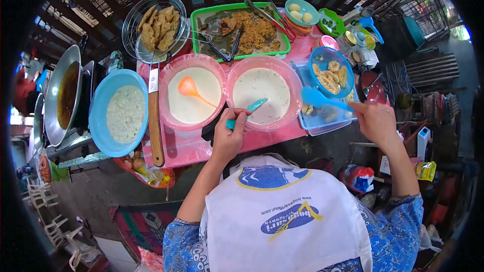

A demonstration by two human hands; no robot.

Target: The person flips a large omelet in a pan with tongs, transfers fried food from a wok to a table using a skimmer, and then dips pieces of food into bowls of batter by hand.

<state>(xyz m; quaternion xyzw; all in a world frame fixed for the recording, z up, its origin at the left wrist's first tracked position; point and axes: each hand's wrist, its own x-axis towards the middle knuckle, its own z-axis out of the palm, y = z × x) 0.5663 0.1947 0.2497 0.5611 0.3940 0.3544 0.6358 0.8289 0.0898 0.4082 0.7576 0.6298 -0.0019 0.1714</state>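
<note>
My left hand [229,133] is closed around a small teal utensil [257,104] that looks like a knife; its tip points over a pink basin [237,116] of thin white batter with darker bits. My right hand [375,121] grips the handle of a blue ladle [327,99], whose head is blurred. That ladle is above a clear blue-edged container [320,128], in front of a blue bowl [315,56] of sliced bananas. Left of the batter stands another pink basin [174,116] of white batter, with an orange ladle [187,86] resting in it.
At left are a light-blue basin [101,133] of batter, a wooden-handled spatula [155,131] and a wok [53,121] of oil. Behind sit a wire strainer [129,32] of fried pieces, a green tray [201,16] with tongs [234,43], and a bowl [302,5] of eggs.
</note>
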